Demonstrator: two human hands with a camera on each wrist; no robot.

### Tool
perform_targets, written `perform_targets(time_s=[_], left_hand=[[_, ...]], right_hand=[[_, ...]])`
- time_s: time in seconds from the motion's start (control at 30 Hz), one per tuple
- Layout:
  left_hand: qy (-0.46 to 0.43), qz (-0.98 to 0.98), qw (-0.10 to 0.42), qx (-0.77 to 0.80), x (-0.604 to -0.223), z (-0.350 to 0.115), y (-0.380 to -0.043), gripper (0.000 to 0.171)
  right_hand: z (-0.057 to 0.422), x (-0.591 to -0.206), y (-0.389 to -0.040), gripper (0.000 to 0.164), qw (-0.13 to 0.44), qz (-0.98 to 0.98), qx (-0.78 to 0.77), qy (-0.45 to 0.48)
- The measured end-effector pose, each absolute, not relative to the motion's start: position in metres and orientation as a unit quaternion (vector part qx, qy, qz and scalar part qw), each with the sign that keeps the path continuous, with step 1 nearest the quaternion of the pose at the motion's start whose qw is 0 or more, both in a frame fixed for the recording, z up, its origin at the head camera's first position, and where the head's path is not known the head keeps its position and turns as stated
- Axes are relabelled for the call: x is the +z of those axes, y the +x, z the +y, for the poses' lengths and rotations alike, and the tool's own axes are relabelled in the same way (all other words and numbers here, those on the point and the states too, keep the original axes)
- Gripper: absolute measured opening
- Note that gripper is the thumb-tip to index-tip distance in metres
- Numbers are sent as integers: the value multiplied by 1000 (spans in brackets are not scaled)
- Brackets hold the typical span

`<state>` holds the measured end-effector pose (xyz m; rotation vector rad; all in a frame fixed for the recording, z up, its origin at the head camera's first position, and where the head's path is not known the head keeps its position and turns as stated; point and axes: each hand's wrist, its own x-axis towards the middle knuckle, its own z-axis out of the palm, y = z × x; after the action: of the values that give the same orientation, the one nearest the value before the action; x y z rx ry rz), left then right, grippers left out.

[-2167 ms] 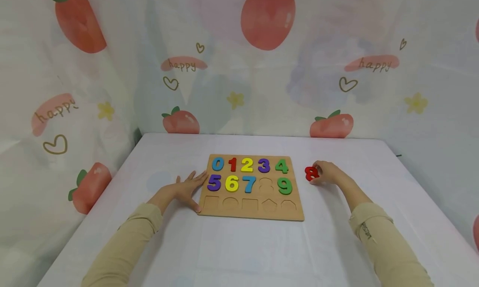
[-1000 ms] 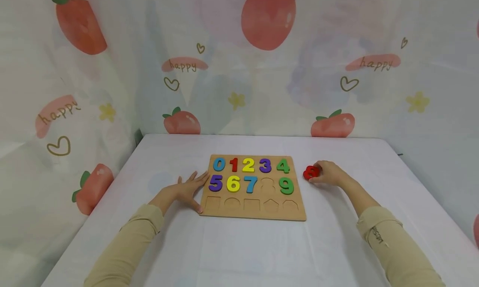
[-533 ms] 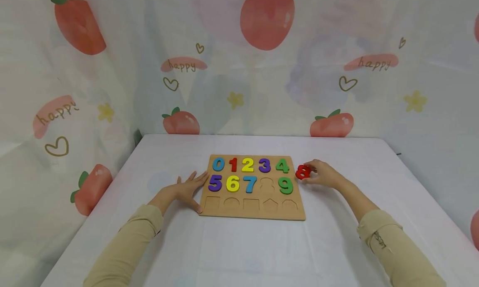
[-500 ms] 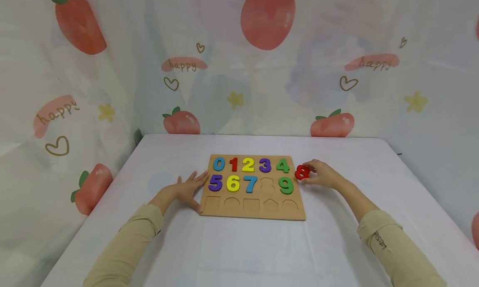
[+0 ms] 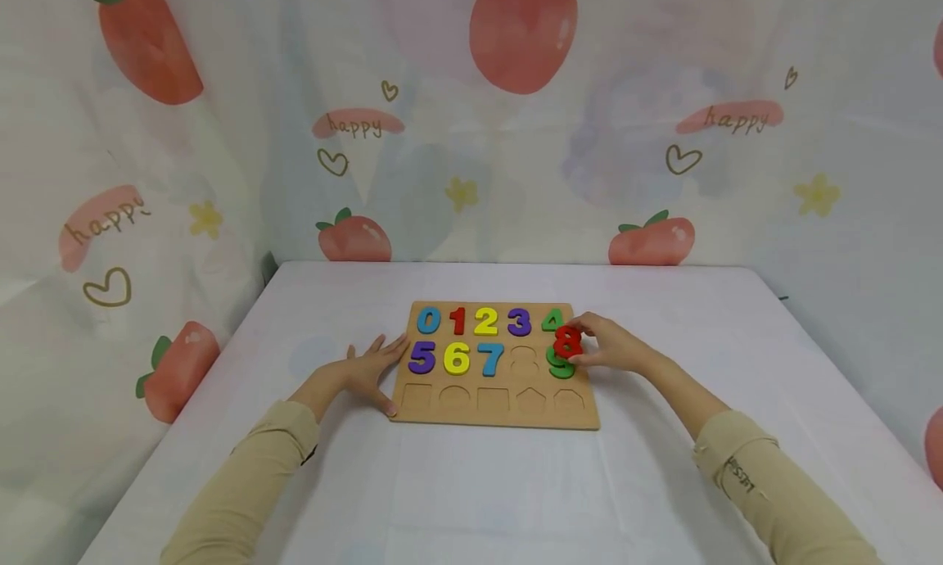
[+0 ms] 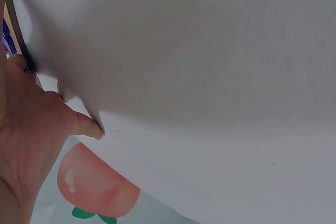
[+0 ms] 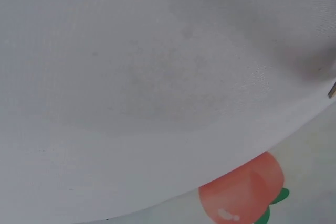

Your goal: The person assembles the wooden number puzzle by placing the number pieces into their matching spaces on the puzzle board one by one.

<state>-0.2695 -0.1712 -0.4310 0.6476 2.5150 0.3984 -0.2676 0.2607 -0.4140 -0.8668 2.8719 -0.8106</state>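
Note:
A wooden number puzzle board (image 5: 457,409) lies on the white table, with coloured number pieces seated in its upper two rows. My right hand (image 5: 615,345) pinches the red number 8 piece (image 5: 567,343) over the board's right side, where it overlaps the green 9 (image 5: 562,369) and the lower edge of the green 4 (image 5: 552,319). Left of the 9 is a bare 8-shaped recess (image 5: 525,360), beside the blue 7 (image 5: 490,359). My left hand (image 5: 366,377) rests with spread fingers at the board's left edge. The right wrist view shows no hand.
Along the board's front row run several bare shape recesses, among them a pentagon (image 5: 531,399). The white tablecloth (image 5: 479,491) surrounds the board. Behind the table hangs a printed fabric backdrop (image 5: 516,155) with fruit and hearts.
The right hand has carried the red 8 leftward, from the table beside the board to over its right side. The left hand has stayed at the board's left edge.

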Motion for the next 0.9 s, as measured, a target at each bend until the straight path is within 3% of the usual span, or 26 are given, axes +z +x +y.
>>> perform_targets(time_s=[0.37,0.9], left_hand=[[242,928,248,139,-425,-170,-272,122],[226,931,250,139,-428,-168,-267,122]], right_hand=[[232,-409,-266,60,60,925,-227,-299],[207,-409,-268,58,75,912,-237,-327]])
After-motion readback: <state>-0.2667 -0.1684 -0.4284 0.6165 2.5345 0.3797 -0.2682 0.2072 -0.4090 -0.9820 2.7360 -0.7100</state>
